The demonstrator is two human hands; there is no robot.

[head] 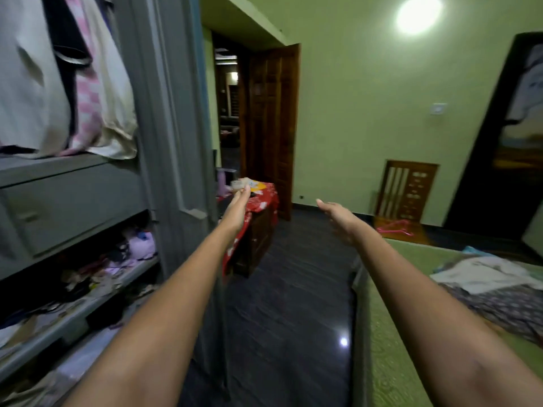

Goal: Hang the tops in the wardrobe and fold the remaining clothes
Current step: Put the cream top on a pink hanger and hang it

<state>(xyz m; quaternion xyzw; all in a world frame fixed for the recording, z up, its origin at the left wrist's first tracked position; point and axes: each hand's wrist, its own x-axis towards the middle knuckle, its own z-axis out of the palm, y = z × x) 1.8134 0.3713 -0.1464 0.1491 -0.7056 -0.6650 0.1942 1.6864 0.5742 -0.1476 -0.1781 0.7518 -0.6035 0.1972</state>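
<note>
Clothes [487,277] lie heaped on the bed [390,333], well apart from both hands: left hand [238,210] and right hand [338,218] outstretched, fingers straight, holding nothing. Risk: a careless grab could tangle the pile.

Dim green-tinted room, one overexposed lamp, motion-smeared frame.

A wall lamp [418,13] at the upper right blows out to a white flare and throws a small glint on the dark floor [343,342]. The wardrobe [164,113] at left is streaked with blur; straight lines bow toward the edges, and the doorway [227,113] lies in shadow.
</note>
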